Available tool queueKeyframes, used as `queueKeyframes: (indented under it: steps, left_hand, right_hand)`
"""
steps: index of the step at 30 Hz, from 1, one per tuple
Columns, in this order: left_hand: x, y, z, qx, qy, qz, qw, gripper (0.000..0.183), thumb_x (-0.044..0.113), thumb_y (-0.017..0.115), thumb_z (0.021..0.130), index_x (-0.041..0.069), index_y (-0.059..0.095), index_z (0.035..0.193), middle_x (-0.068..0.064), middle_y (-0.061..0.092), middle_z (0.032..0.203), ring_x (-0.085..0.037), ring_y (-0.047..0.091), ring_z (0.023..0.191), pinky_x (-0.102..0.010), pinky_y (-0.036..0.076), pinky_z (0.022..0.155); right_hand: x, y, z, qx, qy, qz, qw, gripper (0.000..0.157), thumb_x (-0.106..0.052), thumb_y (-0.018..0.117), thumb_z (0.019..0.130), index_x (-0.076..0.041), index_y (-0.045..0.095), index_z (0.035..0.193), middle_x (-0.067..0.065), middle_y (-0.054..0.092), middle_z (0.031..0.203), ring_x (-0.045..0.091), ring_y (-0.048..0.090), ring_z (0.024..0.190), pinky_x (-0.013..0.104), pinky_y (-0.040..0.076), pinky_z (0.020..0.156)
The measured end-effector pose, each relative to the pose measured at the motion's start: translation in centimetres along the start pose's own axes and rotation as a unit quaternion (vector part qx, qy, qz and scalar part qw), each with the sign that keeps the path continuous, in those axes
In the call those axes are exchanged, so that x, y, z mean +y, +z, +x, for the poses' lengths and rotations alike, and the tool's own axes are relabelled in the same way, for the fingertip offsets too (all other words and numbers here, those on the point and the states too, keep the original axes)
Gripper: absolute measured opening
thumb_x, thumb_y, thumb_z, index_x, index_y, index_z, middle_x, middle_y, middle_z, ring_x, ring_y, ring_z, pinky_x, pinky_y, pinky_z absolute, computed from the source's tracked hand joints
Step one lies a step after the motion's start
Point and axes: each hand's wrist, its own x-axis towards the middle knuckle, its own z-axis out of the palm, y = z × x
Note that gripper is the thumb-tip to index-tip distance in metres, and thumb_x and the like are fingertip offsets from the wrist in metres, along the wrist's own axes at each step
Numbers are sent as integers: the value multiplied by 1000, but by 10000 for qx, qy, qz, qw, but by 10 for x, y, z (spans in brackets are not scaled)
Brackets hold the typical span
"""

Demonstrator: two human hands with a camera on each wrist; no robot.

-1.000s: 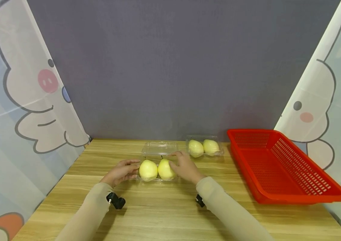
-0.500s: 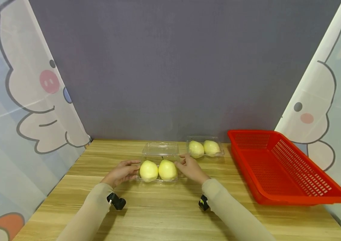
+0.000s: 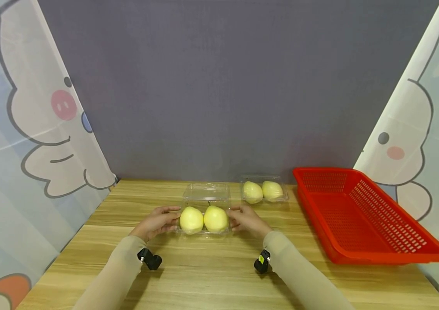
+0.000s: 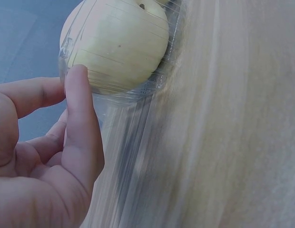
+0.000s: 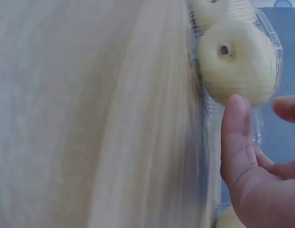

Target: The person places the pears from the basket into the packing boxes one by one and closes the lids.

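Two pale yellow pears sit side by side, the left pear [image 3: 191, 220] and the right pear [image 3: 216, 218], in a clear plastic clamshell box [image 3: 203, 232]. Its lid [image 3: 206, 190] is folded back behind them. At the box's left end, my left hand [image 3: 157, 222] pinches the rim between thumb and forefinger, as the left wrist view shows. My right hand [image 3: 249, 220] is at the right end, fingertips beside the box wall. In the right wrist view its thumb [image 5: 288, 108] stands apart from the fingers.
Behind to the right, a second clear box [image 3: 283, 196] holds two more pears [image 3: 263, 191]. A large red plastic basket [image 3: 359, 255] stands on the right of the wooden table [image 3: 203, 275]. A grey panel [image 3: 219, 90] closes off the back.
My right hand has come off the right pear, moved right, and lowered to the box's right end. My left hand has stayed at the left end.
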Motion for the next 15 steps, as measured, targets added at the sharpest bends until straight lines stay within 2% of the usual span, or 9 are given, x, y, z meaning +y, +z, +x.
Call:
queueKeyframes:
  steps: [6,15]
  left_hand:
    - [1,1,-2,5,17,29,10000,56,19,61,102,-5,40,148,-9,60,104,-14,60,84,-24,58,73]
    - [1,0,-2,-45,2,-70,10000,56,17,60,103,-5,38,149,-8,60,103,-12,59,83,-23,58,74]
  right_hand:
    - [2,2,1,-166,-43,408,9990,57,-12,55,102,18,32,144,9,59,82,13,59,71,25,57,64]
    - [1,4,0,-194,-6,740,9971,53,-7,53,102,16,31,145,9,57,82,12,56,69,22,56,61]
